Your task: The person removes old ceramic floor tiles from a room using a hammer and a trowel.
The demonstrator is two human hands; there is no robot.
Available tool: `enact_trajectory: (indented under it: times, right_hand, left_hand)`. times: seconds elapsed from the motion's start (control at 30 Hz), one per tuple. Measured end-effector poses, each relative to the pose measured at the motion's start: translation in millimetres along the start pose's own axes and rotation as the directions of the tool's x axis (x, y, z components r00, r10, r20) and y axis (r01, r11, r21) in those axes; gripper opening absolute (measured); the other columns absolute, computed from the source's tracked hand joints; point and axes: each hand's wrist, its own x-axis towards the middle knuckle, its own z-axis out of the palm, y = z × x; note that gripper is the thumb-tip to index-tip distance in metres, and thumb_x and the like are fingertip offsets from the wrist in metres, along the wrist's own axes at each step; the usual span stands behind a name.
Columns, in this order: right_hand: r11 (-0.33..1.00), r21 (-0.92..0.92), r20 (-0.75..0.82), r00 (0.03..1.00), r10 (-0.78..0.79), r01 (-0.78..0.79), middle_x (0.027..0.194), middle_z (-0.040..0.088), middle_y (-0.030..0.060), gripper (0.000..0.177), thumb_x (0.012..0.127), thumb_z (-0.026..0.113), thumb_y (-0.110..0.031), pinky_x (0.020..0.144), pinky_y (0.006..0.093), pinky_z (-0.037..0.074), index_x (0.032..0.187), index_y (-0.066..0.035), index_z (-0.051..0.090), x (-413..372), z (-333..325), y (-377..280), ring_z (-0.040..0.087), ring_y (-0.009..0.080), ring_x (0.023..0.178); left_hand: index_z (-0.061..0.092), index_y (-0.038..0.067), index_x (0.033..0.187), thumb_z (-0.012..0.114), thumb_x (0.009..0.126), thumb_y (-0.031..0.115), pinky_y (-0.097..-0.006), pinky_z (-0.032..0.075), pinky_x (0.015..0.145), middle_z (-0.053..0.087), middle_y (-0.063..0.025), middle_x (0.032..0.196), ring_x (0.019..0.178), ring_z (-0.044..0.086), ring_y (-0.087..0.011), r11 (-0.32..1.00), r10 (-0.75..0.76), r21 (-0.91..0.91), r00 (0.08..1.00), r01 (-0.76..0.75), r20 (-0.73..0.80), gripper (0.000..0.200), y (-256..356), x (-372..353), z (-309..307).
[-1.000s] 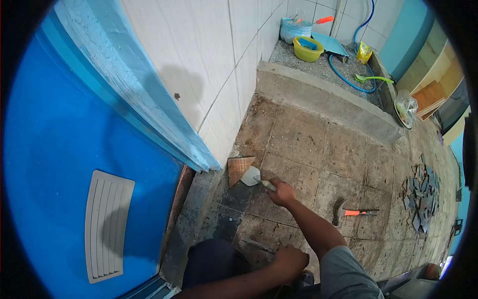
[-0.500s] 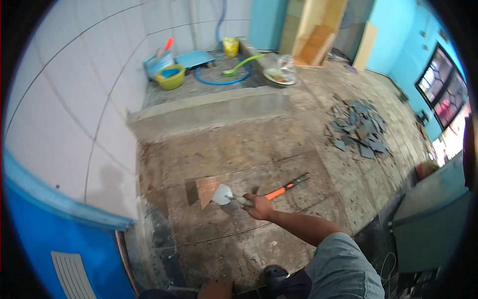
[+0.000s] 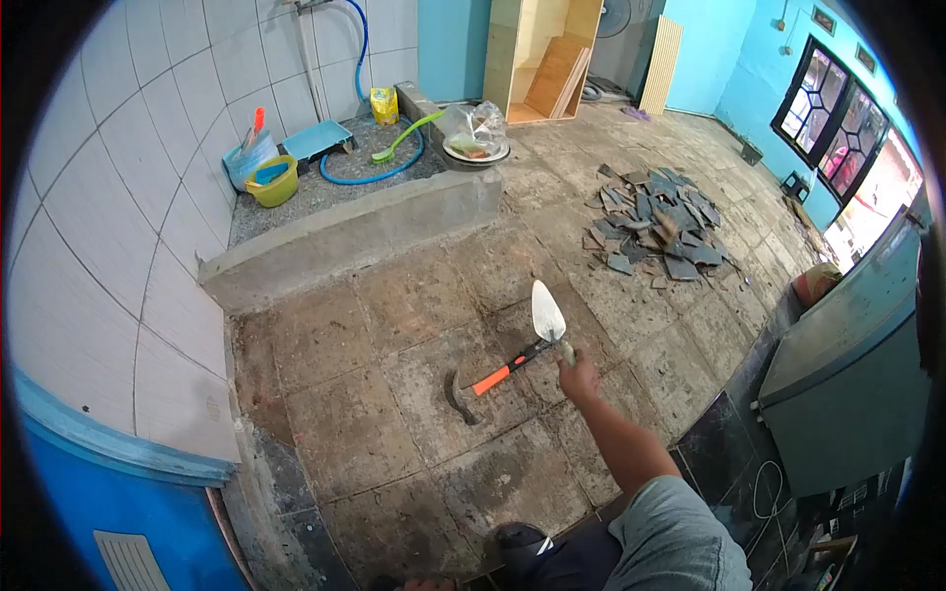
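My right hand is closed round the handle of a pointed trowel, its pale blade aimed away from me across the floor. Under and beside the trowel lies a claw hammer with an orange and black handle, its head on the bare floor. Only a sliver of my left hand shows at the bottom edge, its fingers out of sight. Farther off is a heap of broken grey tiles, with one brownish piece smeared by motion over it.
A low concrete curb bounds a wash area holding a yellow-green basin, a blue hose and a green brush. A metal bowl rests on the curb's end. At right stands a grey cabinet; a blue door is at left.
My right hand has swung the trowel from left to right and forward. The reddish tile piece at its blade is gone from there. The hammer's head is now uncovered, and the view has shifted.
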Motion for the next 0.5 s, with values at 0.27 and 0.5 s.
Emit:
enact_trajectory:
  times: [0.27, 0.5]
  right_hand:
    - [0.961, 0.008, -0.009, 0.961, 0.278, -0.278, 0.127, 0.064, 0.0235, 0.054, 0.095, 0.066, -0.033, 0.103, 0.051, 0.045, 0.138, -0.004, 0.052, 6, 11, 65, 0.059, 0.043, 0.121]
    - [0.859, -0.456, -0.059, 0.955, -0.29, 0.232, 0.144, 0.049, 0.0151, 0.064, 0.086, 0.068, -0.027, 0.109, 0.0553, 0.034, 0.144, -0.009, 0.048, 22, 38, 31, 0.044, 0.0348, 0.135]
  left_hand:
    - [0.062, -0.001, 0.128, 0.055, 0.095, 0.011, -0.048, 0.054, 0.092, 0.067, -0.0208, 0.117, 0.107, 0.064, -0.0385, 0.999, -0.039, -0.01, 0.998, 0.039, 0.046, 0.036, 18, -2, -5]
    - [0.063, 0.001, 0.124, 0.057, 0.095, 0.013, -0.0454, 0.053, 0.092, 0.068, -0.0178, 0.112, 0.107, 0.064, -0.0333, 0.998, 0.059, 0.037, 0.998, -0.059, 0.007, 0.032, 6, 19, 5]
